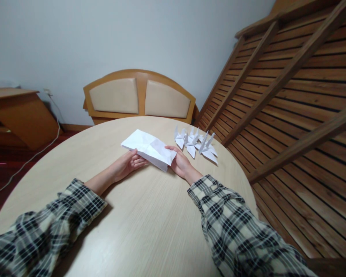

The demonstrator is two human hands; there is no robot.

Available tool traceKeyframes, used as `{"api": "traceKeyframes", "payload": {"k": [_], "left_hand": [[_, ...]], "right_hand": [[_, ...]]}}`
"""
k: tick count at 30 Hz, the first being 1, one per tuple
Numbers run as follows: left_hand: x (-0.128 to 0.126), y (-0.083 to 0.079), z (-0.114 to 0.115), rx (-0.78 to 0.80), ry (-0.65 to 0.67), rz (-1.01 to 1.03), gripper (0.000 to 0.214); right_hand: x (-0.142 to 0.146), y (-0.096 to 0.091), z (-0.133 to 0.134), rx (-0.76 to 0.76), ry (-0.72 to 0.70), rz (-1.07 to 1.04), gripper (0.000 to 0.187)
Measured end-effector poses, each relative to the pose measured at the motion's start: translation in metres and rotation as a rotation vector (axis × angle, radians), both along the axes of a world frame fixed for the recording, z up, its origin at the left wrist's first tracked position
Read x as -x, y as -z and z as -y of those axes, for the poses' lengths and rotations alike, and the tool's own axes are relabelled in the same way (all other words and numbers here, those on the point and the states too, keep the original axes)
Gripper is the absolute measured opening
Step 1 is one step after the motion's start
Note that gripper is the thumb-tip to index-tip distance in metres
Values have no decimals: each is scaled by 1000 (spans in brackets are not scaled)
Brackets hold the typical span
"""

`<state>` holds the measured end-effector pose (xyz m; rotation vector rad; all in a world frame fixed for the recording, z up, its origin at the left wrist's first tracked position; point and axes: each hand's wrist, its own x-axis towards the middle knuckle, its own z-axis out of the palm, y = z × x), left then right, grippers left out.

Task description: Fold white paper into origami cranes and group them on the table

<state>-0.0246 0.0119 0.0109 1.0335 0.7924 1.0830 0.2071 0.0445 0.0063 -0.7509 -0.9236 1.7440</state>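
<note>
Between my hands is a sheet of white paper [145, 144] with creases across it, partly folded and held just above the table. My left hand [130, 163] grips its near left edge, the thumb on top and the other fingers curled beneath. At the right end my right hand [181, 162] pinches the paper, its fingertips partly hidden behind it. A folded flap hangs down along the near side. Beyond my right hand stand several white origami cranes [192, 142] grouped on the tabletop.
The round light-wood table [138, 215] fills the middle. Past its far edge stands a headboard [113, 96] with two cream panels. A slatted wooden frame [288, 115] leans close along the right side. At the left are a wooden desk [23, 115] and a white cable [31, 159].
</note>
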Motion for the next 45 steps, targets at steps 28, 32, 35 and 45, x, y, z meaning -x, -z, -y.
{"api": "traceKeyframes", "payload": {"k": [28,32,35,45], "left_hand": [[-3,-6,2,-12,-297,-32,42],[-4,-6,8,-22,-197,-113,44],[-4,-5,11,-58,-106,-227,43],[-7,-5,13,-71,-98,-275,47]], "right_hand": [[2,-6,17,-147,-156,201,35],[5,-2,13,-208,-201,261,34],[7,1,12,-297,-231,296,33],[10,11,11,-388,-187,417,34]]}}
